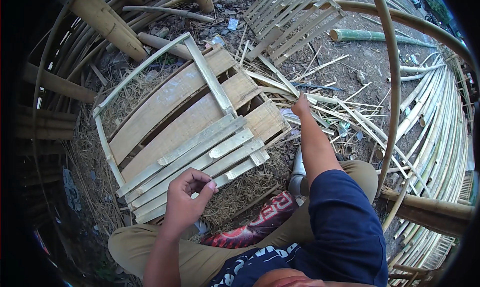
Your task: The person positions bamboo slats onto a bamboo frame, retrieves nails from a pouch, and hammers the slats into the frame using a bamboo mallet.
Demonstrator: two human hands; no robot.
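Note:
A bamboo frame (201, 67) lies across a low platform of wooden boards (172, 104). Several split bamboo slats (200, 159) are set side by side over its near end. My left hand (187, 199) is raised just above the near slats, its thumb and forefinger pinched together. Something small and dark shows at the fingertips, too small to name. Stretched out to the far right, my right hand (301, 107) has its fingers closed at the end of a pale bamboo strip (281, 77), beside a pile of loose strips (325, 99).
A finished-looking slatted panel (295, 24) lies at the back. Bamboo poles (435, 132) are stacked along the right, past an upright curved pole (392, 77). Thick bamboo posts (107, 24) stand at the left. A red and black printed sack (260, 219) lies by my legs.

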